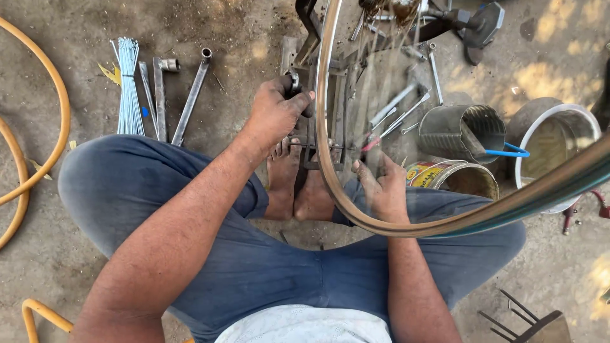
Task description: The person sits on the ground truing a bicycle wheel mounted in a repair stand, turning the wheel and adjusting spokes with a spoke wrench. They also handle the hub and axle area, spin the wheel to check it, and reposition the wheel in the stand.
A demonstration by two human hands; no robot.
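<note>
I sit cross-legged on the ground in blue trousers. A shiny metal bicycle wheel rim (324, 133) stands upright in a metal stand (330, 82) in front of my bare feet (298, 184). Its spokes (381, 82) are blurred. My left hand (276, 114) is closed around a small metal tool (293, 82) at the left side of the rim. My right hand (381, 187) rests against the rim's lower right, fingers curled on it, near a thin pink-tipped tool (372, 145).
A bundle of spokes (129, 82) and long metal wrenches (171, 95) lie at the upper left. Yellow hose (60, 95) curves at the left. A metal cup (460, 130), a printed tin (454, 176) and a white bucket (559, 143) stand at the right. Loose spanners (397, 108) lie behind the rim.
</note>
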